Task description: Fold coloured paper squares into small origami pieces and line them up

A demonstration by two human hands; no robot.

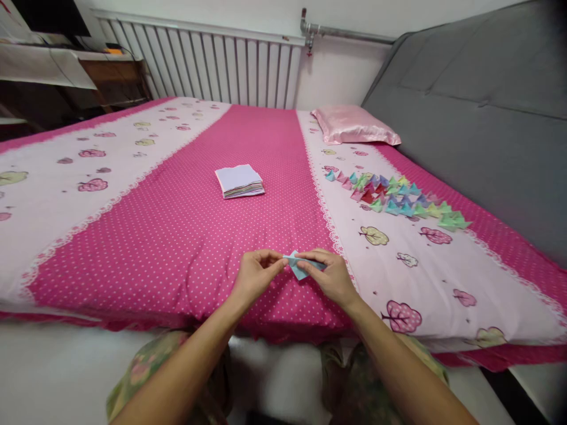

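together, the left hand (256, 273) and right hand (328, 275) pinch a small blue folded paper (299, 267) just above the bed (177, 236), each grip clamped on one end, apparently to steady a crease.

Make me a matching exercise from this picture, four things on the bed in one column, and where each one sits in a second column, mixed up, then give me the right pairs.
Things:
1. light blue folded paper
2. stack of paper sheets
3. pink pillow
4. row of folded paper pieces

Places:
A. at the far end of the bed, next to the grey headboard
B. flat in the middle of the dotted pink stripe
C. pinched between the left hand and the right hand
D. spread along the pale stripe to the right

Pairs: 1-C, 2-B, 3-A, 4-D
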